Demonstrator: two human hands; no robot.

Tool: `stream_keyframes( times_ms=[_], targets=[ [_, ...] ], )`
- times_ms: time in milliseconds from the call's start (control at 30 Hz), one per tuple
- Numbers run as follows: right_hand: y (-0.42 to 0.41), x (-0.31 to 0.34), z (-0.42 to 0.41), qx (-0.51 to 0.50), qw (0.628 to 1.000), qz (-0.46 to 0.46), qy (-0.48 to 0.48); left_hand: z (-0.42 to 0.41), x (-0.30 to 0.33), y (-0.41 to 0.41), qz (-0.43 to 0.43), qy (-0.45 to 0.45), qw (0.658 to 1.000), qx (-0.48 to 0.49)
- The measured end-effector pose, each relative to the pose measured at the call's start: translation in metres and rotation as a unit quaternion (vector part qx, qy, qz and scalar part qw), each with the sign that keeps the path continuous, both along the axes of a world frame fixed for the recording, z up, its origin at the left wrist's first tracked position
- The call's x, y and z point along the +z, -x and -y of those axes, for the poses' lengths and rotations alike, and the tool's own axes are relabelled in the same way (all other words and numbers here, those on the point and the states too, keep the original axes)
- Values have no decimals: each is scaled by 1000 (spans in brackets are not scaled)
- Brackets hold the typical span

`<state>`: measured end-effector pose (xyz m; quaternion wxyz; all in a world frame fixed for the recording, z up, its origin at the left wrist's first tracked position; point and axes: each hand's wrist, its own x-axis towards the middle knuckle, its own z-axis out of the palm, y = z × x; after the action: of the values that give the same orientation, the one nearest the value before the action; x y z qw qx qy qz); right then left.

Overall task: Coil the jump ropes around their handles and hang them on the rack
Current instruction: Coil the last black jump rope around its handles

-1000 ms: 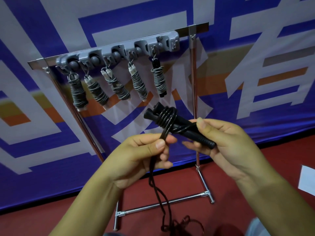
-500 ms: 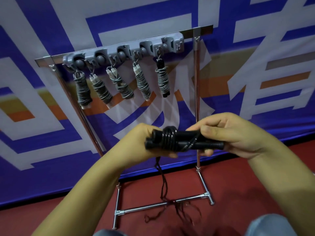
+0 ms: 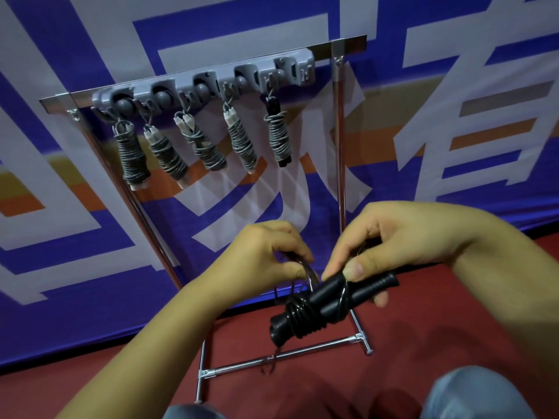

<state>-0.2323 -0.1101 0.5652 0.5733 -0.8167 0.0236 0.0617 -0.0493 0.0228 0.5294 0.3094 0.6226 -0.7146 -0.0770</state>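
The black handles (image 3: 332,303) now tilt down-left, and the left hand (image 3: 266,258) pinches rope above them.

This looks like an indoor sports hall or gym storage spot. A red sports floor (image 3: 393,343) covers the lower part from 4 to 8 o'clock. Behind it, a big blue, white and orange banner (image 3: 90,222) with large printed characters fills the view from 9 to 3 o'clock. At 12 o'clock a metal rack (image 3: 338,140) carries five coiled jump ropes (image 3: 242,143) on a grey hook strip (image 3: 205,86).
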Motion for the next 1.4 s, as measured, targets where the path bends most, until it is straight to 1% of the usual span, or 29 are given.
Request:
stream_keyframes(
  times_ms=[133, 267, 333, 400, 467, 500, 567, 633, 667, 700, 733, 767, 800, 833, 900, 967, 1067, 1100, 1133, 1167, 1233, 1267, 1300, 1333, 1367, 1400],
  targets=[
    [0, 1, 1, -33, 998, -20, 46, -1, 0, -6, 49, 60, 996, 39],
    [-6, -1, 0, -90, 987, -62, 117, 1, -9, -8, 156, 121, 975, 100],
    [-9, -3, -3, -125, 977, -74, 157, 1, -13, -7, 196, 140, 965, 102],
    [-12, -6, -7, -155, 960, -77, 219, -1, -14, -4, 206, 152, 961, 103],
    [-13, -9, -12, -204, 940, -57, 266, -2, -12, -3, 180, 167, 962, 121],
    [-13, -11, -13, -237, 932, -35, 273, -2, -10, -3, 158, 178, 962, 133],
    [-13, -16, -16, -304, 917, 33, 256, -1, -9, -2, 105, 193, 964, 152],
    [-13, -22, -18, -362, 897, 109, 228, -1, -7, 3, 43, 173, 968, 179],
    [-14, -25, -18, -384, 887, 141, 216, -1, -4, 8, -1, 145, 970, 198],
    [-15, -28, -18, -398, 879, 168, 204, -1, -2, 13, -64, 107, 970, 208],
    [-17, -31, -18, -408, 873, 191, 186, 0, 1, 17, -153, 67, 965, 203],
    [-18, -33, -18, -415, 870, 210, 161, 1, 4, 19, -261, 31, 948, 180],
    [-19, -33, -19, -420, 869, 226, 130, 2, 7, 20, -371, -4, 917, 146],
    [-20, -34, -19, -424, 867, 241, 101, 5, 8, 20, -465, -41, 878, 111],
    [-20, -36, -19, -427, 863, 263, 58, 9, 9, 17, -598, -115, 791, 58],
    [-20, -38, -20, -423, 863, 273, 44, 14, 4, 9, -681, -172, 712, 8],
    [-18, -42, -21, -409, 864, 291, 45, 19, -12, 1, -760, -246, 580, -158],
    [-17, -43, -21, -405, 863, 298, 52, 19, -15, 1, -773, -254, 549, -191],
    [-16, -44, -21, -404, 860, 303, 67, 19, -18, 3, -782, -256, 530, -205],
    [-14, -44, -21, -405, 856, 308, 92, 19, -19, 5, -788, -255, 520, -210],
    [-13, -44, -21, -408, 845, 315, 142, 20, -21, 9, -788, -247, 527, -202],
    [-13, -44, -22, -408, 839, 322, 163, 20, -21, 9, -795, -240, 521, -198],
    [-13, -45, -23, -408, 830, 332, 183, 20, -20, 11, -798, -228, 523, -196],
    [-13, -46, -24, -411, 821, 345, 197, 20, -20, 12, -794, -216, 534, -195],
    [-12, -48, -25, -418, 812, 355, 201, 20, -17, 13, -779, -205, 564, -181],
    [-12, -49, -27, -427, 806, 362, 193, 18, -14, 12, -751, -196, 611, -155]
  ],
)
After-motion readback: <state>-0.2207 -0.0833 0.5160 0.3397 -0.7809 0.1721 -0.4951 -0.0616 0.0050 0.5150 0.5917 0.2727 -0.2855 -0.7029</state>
